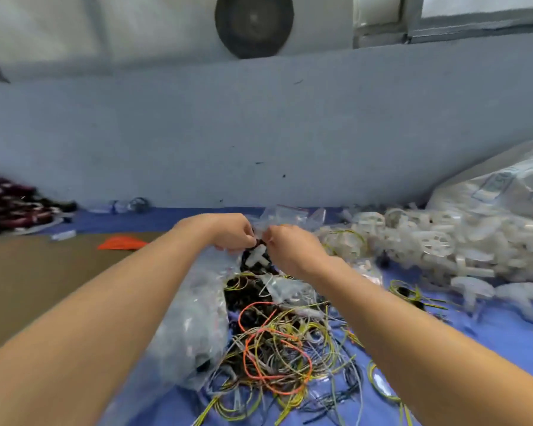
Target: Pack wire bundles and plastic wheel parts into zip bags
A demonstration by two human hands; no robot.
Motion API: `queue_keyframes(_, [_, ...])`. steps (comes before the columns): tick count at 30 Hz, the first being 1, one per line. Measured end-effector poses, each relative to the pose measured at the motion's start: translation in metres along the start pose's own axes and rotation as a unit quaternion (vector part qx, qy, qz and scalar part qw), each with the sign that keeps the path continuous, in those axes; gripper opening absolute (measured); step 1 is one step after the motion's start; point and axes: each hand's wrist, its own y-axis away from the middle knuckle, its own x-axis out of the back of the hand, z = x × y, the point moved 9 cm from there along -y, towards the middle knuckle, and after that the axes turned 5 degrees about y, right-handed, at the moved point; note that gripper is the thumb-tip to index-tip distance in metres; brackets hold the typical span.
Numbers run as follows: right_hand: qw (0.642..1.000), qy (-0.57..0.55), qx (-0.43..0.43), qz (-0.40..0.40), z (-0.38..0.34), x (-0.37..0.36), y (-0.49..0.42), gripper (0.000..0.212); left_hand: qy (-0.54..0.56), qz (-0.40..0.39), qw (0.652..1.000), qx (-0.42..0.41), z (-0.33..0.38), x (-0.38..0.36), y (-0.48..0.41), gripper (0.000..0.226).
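Observation:
My left hand [230,232] and my right hand [293,249] meet above the work surface, and both pinch the top edge of a small clear zip bag [260,233]. Inside the bag, hanging just below my fingers, shows a white plastic wheel part [257,255] with dark wire behind it. Under my arms spreads a tangle of yellow, orange, grey and black wire bundles [277,342]. To the right lies a heap of white plastic wheel parts [425,244].
A blue sheet [490,336] covers the surface. A pile of clear bags [191,321] lies under my left forearm. More empty zip bags [293,213] lie behind my hands. A big white sack [502,179] leans at the right, dark packed items [10,204] sit far left, an orange bundle [122,242] lies on brown cardboard.

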Motion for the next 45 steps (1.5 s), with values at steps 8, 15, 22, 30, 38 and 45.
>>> queue_keyframes(8, [0.990,-0.065,0.034,-0.120,-0.099,-0.090,0.013,0.037,0.094,0.007,0.986,0.139,-0.174,-0.047,0.099,0.025])
queue_keyframes(15, [0.980,-0.091,0.017,-0.176,-0.126,-0.136,0.040,0.043,0.055,0.081,0.975,0.199,-0.213,-0.080,0.123,0.041])
queue_keyframes(22, [0.985,-0.090,0.027,-0.145,-0.123,-0.133,0.052,0.040,0.029,0.105,0.955,0.276,-0.229,-0.121,0.130,0.054])
queue_keyframes(30, [0.990,-0.108,0.019,-0.088,-0.095,-0.109,0.057,0.039,-0.035,0.164,0.939,0.301,-0.234,-0.127,0.129,0.033])
queue_keyframes(38, [0.988,-0.139,0.000,-0.064,-0.064,-0.100,0.063,0.039,-0.101,0.165,0.946,0.261,-0.217,-0.123,0.107,0.044])
queue_keyframes(45, [0.989,-0.141,-0.014,-0.043,-0.040,-0.094,0.068,0.037,-0.098,0.115,0.941,0.303,-0.230,-0.130,0.103,0.045])
